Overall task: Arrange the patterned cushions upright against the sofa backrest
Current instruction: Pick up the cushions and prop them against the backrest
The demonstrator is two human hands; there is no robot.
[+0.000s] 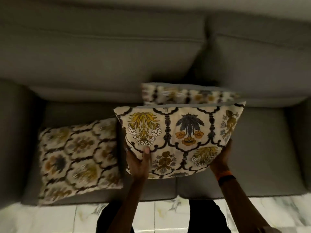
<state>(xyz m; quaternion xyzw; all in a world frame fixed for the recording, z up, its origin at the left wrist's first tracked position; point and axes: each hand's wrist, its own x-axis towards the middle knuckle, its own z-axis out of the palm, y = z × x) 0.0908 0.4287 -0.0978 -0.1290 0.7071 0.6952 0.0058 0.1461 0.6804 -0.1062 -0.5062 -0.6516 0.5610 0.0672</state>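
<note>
I hold a cream cushion with yellow, blue and orange floral print (181,137) above the grey sofa seat (262,148). My left hand (139,160) grips its lower left edge, thumb on the front. My right hand (222,157) grips its lower right edge, mostly hidden behind the fabric. A second patterned cushion (188,94) lies behind the held one, near the backrest (101,52). A third patterned cushion (79,157) lies flat on the left seat.
The sofa has two grey back cushions with a dark gap (202,61) between them, and an armrest (11,132) at the left. White marbled floor tiles (50,219) run along the sofa's front edge. My dark-clothed legs stand below.
</note>
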